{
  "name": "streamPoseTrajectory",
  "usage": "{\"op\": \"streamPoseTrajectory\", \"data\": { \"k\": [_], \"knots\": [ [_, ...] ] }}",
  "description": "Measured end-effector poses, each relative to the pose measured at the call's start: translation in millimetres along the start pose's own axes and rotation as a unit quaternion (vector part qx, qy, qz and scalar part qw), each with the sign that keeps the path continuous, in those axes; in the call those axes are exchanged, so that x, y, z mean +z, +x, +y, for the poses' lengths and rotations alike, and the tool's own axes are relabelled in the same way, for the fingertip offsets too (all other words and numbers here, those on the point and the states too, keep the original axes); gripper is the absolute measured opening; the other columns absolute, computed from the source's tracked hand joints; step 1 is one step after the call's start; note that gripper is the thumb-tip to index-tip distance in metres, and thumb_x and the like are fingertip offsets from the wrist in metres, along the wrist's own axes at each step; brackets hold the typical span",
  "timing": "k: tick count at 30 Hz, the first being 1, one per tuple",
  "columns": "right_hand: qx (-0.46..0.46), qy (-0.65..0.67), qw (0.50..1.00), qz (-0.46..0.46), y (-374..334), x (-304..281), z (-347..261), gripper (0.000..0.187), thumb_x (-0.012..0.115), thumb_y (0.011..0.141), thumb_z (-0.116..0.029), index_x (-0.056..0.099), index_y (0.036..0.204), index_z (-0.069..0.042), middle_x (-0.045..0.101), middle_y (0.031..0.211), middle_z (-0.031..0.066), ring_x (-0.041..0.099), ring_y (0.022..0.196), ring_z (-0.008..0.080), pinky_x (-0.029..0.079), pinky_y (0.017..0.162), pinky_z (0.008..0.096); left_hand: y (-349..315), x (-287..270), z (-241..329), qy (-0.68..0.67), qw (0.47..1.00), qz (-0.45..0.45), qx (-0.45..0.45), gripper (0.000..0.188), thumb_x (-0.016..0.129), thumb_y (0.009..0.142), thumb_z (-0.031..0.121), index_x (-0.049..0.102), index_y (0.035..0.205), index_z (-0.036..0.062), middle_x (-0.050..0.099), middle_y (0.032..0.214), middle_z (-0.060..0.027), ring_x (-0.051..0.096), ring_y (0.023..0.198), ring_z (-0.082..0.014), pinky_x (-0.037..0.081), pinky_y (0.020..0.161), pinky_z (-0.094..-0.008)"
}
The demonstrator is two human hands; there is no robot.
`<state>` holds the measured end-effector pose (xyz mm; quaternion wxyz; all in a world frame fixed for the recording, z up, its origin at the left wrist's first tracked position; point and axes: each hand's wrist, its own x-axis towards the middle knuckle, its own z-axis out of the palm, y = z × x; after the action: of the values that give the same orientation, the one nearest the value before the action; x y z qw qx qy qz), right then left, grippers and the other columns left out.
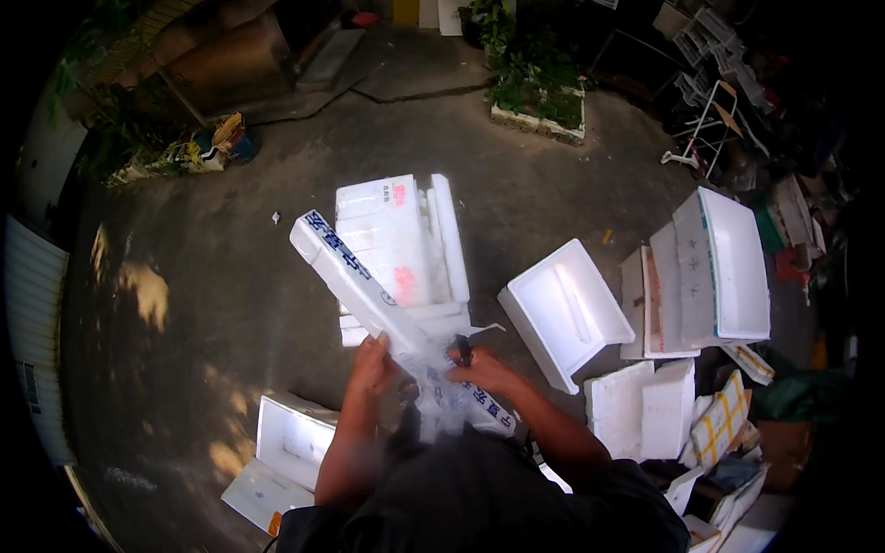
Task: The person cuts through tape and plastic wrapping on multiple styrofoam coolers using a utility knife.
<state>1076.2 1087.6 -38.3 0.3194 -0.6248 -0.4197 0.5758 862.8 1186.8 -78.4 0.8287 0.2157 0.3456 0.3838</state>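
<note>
In front of my body a long white foam piece (pixel 346 269), printed in blue, slants from upper left to lower right. My left hand (pixel 371 367) is closed on its left edge. Crumpled clear plastic tape (pixel 431 376) bunches over its near part, blurring what lies beneath. My right hand (pixel 481 369) is closed beside this tape, next to a small dark object (pixel 463 348); whether the fingers grip that object or the tape I cannot tell. Just beyond, white foam panels (pixel 373 235) with red marks lie stacked on the ground, partly covered by the slanting piece.
An open white foam box (pixel 570 309) lies tilted to the right. Beyond it stand nested foam boxes (pixel 690 267), with broken foam pieces (pixel 636 410) nearer me. Another open foam box (pixel 290 442) sits at lower left. A planter (pixel 539 124) and a folding chair frame (pixel 710 129) stand farther off.
</note>
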Motion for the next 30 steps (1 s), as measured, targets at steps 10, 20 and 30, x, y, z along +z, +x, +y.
{"op": "streamPoseTrajectory", "data": {
  "k": [10, 20, 30],
  "knots": [
    [0.012, -0.048, 0.962, 0.268, 20, -41, 94, 0.024, 0.068, 0.084, -0.022, 0.066, 0.093, 0.001, 0.06, 0.067, 0.0026, 0.056, 0.066, 0.0098, 0.046, 0.062, 0.0263, -15, 46, 48, 0.234, 0.922, 0.19, 0.244, 0.027, 0.064, 0.088, 0.015, 0.057, 0.105, -0.0041, 0.064, 0.095, -0.0093, 0.059, 0.083, -0.0142, 0.048, 0.075, -0.0293],
    [-0.171, -0.233, 0.927, 0.24, 19, 38, -20, 0.038, 0.074, 0.076, -0.033, 0.063, 0.095, -0.002, 0.064, 0.086, 0.0118, 0.063, 0.072, 0.0272, 0.05, 0.065, 0.0369, -1, 87, 29, 0.415, 0.849, 0.229, 0.233, 0.029, 0.069, 0.083, 0.017, 0.06, 0.1, -0.0051, 0.067, 0.087, -0.0132, 0.062, 0.076, -0.0157, 0.049, 0.068, -0.0313],
    [-0.124, -0.202, 0.957, 0.167, 25, -13, 13, 0.022, 0.066, 0.082, -0.022, 0.06, 0.086, -0.001, 0.06, 0.067, 0.0175, 0.061, 0.062, 0.0323, 0.046, 0.057, 0.0404, -7, 43, 47, 0.378, 0.906, 0.082, 0.172, 0.032, 0.064, 0.086, 0.011, 0.055, 0.112, -0.0035, 0.067, 0.096, -0.0117, 0.063, 0.083, -0.0157, 0.051, 0.074, -0.0309]
  ]
}}
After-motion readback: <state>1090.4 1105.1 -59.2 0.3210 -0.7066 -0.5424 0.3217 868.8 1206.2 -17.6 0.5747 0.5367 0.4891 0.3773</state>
